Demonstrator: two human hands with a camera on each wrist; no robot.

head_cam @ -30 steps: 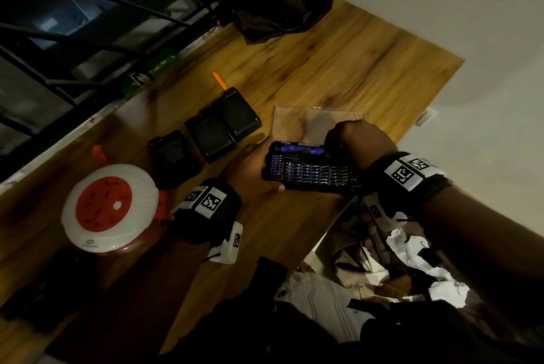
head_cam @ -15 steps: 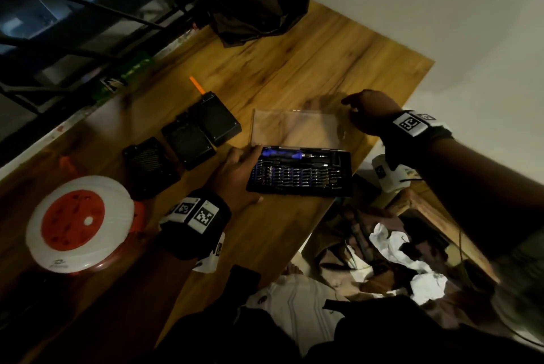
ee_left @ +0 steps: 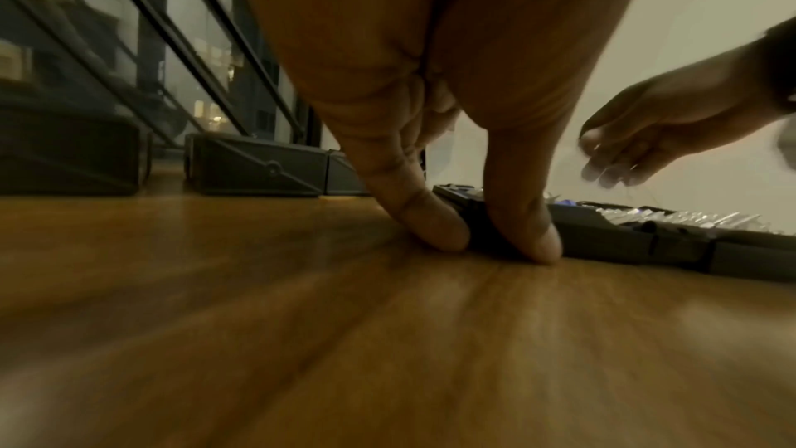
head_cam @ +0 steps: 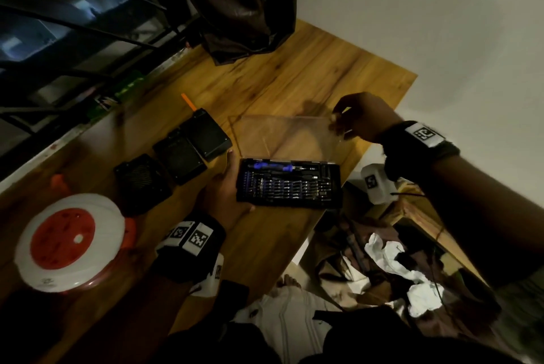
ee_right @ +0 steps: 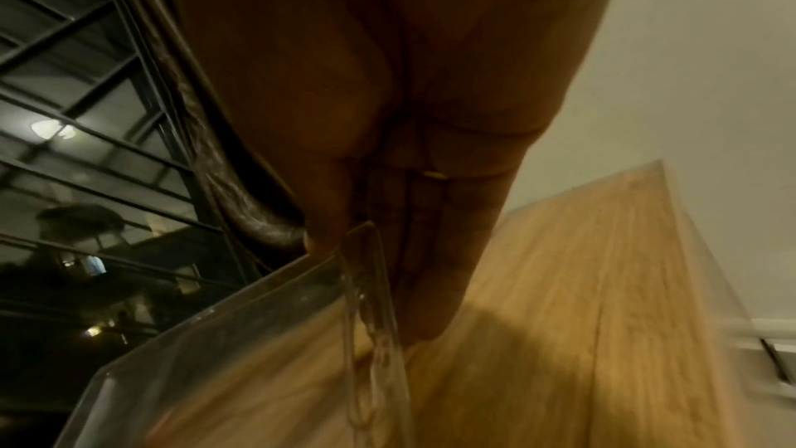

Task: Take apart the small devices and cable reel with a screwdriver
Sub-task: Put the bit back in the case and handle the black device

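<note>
**At the table's near edge: kit open, nothing unscrewed yet**

On the wooden table [head_cam: 294, 75], right at its edge in front of me, the bit kit tray [head_cam: 290, 184] lies flat with its rows of bits showing. The blue-handled screwdriver [head_cam: 272, 167] sits in the tray's top slot, untouched.

My right hand [head_cam: 360, 118] pinches the corner of the clear lid [head_cam: 282, 134], thumb on one face and fingers on the other; the right wrist view shows the lid's edge caught between them. The lid stands swung back beyond the tray, tilted up off the wood.

My left hand [head_cam: 226, 187] steadies the tray. In the left wrist view two fingertips [ee_left: 435, 227] press down on the table against the tray's short side. Fingers fairly straight, not wrapped round anything.

Progress, as I judge it: only the tool case is opened. The three black devices [head_cam: 188, 154] lie in a row just left of the tray, all looking closed. The cable reel [head_cam: 70, 241], white with a red face, sits well off to the left, whole.

Screwdriver versus grip: it lies between my two hands, near the left fingers, well below the right hand, touching neither.

Left to do: let go of the lid, lift the driver, fit a bit, start on the nearest device.
</note>
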